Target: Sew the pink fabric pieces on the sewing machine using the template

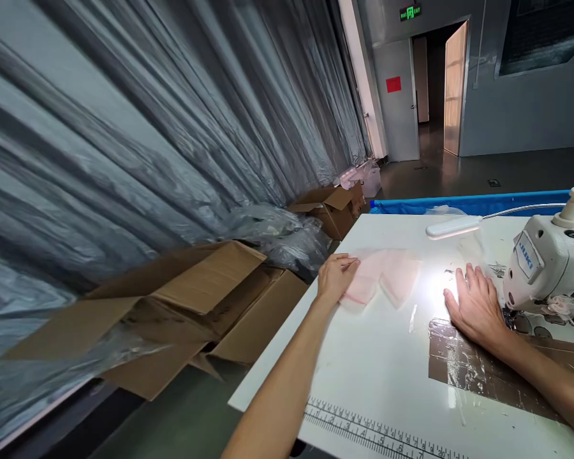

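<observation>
A sheer pale pink piece of fabric [399, 275] lies on the white table, with a notch in its near edge and a darker pink line along its lower left. At its left side, my left hand [335, 278] has its fingers closed on the fabric's edge. My right hand [476, 303] rests palm down with fingers apart, just left of the sewing machine [545, 261]. It holds nothing and is apart from the fabric. Beneath the right wrist is a taped brown cardboard sheet [459, 357].
A white lamp [454, 227] on a bendable neck lights the table [363, 363]. Ruler markings [363, 428] run along its front edge. An open cardboard box [263, 312] and plastic wrapping [277, 233] stand left of the table. Behind it is a blue edge [459, 203].
</observation>
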### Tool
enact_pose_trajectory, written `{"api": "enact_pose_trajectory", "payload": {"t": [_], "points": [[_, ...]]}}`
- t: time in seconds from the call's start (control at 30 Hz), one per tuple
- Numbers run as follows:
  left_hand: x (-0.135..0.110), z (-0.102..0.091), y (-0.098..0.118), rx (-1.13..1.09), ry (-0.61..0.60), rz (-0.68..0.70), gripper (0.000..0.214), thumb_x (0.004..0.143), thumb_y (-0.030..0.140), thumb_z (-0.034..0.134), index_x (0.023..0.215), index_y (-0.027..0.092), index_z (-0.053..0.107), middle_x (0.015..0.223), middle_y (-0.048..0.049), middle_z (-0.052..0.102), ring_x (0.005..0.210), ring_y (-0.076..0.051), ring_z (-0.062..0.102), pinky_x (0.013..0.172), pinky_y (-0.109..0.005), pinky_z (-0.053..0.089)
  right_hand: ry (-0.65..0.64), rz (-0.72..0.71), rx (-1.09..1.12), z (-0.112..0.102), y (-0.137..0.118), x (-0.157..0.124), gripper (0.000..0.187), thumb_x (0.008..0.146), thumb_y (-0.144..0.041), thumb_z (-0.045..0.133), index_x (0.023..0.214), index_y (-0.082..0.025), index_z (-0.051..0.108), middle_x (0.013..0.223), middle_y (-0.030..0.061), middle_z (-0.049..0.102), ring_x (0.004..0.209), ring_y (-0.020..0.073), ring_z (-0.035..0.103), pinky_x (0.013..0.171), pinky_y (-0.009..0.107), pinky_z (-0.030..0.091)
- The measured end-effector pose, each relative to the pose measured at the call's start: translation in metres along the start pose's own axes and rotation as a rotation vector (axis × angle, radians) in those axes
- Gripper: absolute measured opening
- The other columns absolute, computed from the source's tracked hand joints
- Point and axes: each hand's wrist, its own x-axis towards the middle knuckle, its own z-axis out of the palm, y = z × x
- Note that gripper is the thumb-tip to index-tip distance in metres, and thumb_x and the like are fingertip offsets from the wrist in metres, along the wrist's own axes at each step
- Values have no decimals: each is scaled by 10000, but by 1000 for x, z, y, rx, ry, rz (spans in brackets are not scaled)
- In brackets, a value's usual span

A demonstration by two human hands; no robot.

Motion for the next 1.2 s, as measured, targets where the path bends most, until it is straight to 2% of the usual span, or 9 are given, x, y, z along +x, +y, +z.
{"api": "enact_pose_trajectory", "payload": {"t": [0.13,0.3,0.53,0.6,0.67,0.8,0.93,1.03,1.2], "points": [[-6,-7,9,-10,61,98,176,828,266,588,872,176,734,1194,-134,680,1107,-296,648,996,-481,482,235,-112,84,5,3,-4,460,956,-288,413,1303,-25,563,1400,257,495,1351,398,396,1089,579,359],[-24,-17,42,-96,-23,347,93,847,226,546,865,212,636,989,-49,737,949,-212,682,871,-363,541,374,-296,306,0,8,-4,388,946,-204,383,1265,-79,564,1258,221,547,1220,340,496,1009,533,470],[-96,-28,111,-281,-385,662,93,868,199,542,891,196,632,831,-21,733,740,-153,686,675,-265,540,47,-567,621,-33,9,-22,802,876,-209,535,1562,-209,120,1409,176,458,1344,322,405,1062,582,436],[-120,-34,127,-448,-515,652,87,885,230,569,931,190,631,836,-30,725,734,-148,680,680,-270,550,-70,-605,730,-45,13,-34,893,838,-228,614,1570,-211,102,1467,187,411,1380,323,373,1080,573,418],[-140,-40,140,-630,-651,555,116,856,238,621,960,189,620,851,-31,712,735,-142,678,685,-268,566,-230,-600,838,-58,21,-47,820,815,-230,653,1534,-200,261,1453,183,449,1338,311,438,1057,526,447],[-155,-46,152,-929,-822,241,265,829,266,652,1066,182,567,893,-36,655,718,-130,665,614,-247,583,-725,-402,1010,-88,44,-74,261,869,-274,599,1088,-160,682,993,86,706,904,210,665,807,346,559],[-150,-36,154,-957,-756,86,372,818,291,667,1144,194,515,944,-20,573,757,-123,634,638,-255,581,-1051,-18,1287,-105,78,-87,452,785,-474,736,1096,-150,681,889,52,720,704,131,670,669,243,548],[-147,-20,154,-785,-696,160,413,829,247,609,1221,216,484,985,-28,568,801,-141,618,692,-297,571,-984,238,1358,-105,102,-84,529,670,-466,829,1074,-159,678,842,31,713,645,119,655,633,247,550],[-138,8,159,-371,-525,573,567,826,156,549,1370,250,419,1229,-107,555,995,-217,610,833,-409,556,-565,367,1131,-99,124,-71,189,753,-290,729,876,-153,688,698,15,667,628,141,613,536,233,474]]}}
